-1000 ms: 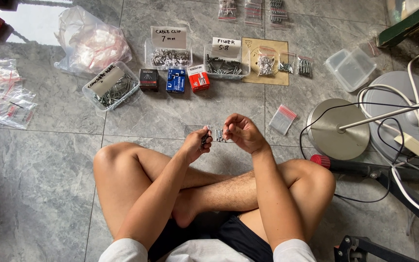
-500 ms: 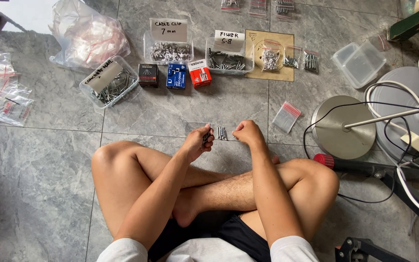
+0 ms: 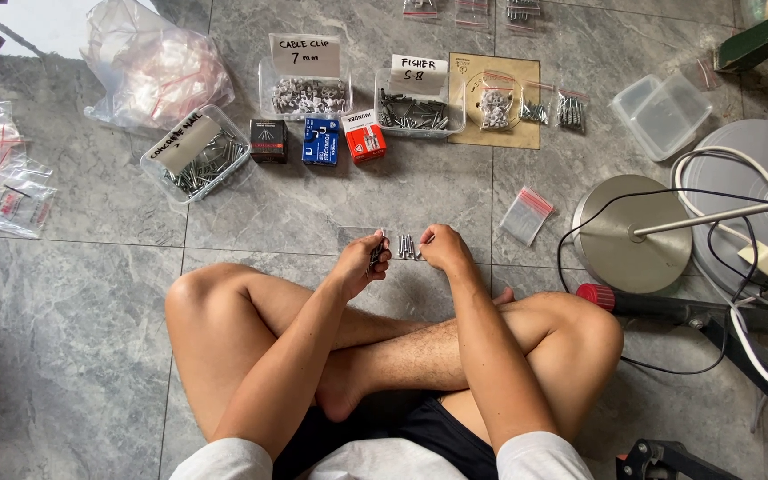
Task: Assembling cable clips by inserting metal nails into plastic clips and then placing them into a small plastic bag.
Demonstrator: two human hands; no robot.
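Note:
I sit cross-legged on a grey tiled floor. My left hand [image 3: 362, 262] is closed around a small bunch of metal nails, held just above the floor in front of my knees. My right hand [image 3: 442, 249] pinches the edge of a small clear plastic bag [image 3: 406, 247] with several nails in it, lying on the tile between the two hands. The hands are a few centimetres apart.
Farther out stand clear tubs of nails [image 3: 196, 162], cable clips [image 3: 306, 93] and plugs [image 3: 417, 111], three small boxes [image 3: 320, 140], filled bags on a brown card [image 3: 495, 102], an empty zip bag [image 3: 526, 215], loose bags at left [image 3: 2, 182]. A lamp base [image 3: 628, 233] and cables lie right.
Both hands have lowered from in front of me down toward the floor, bringing the small bag of nails onto the tile. The view has shifted slightly.

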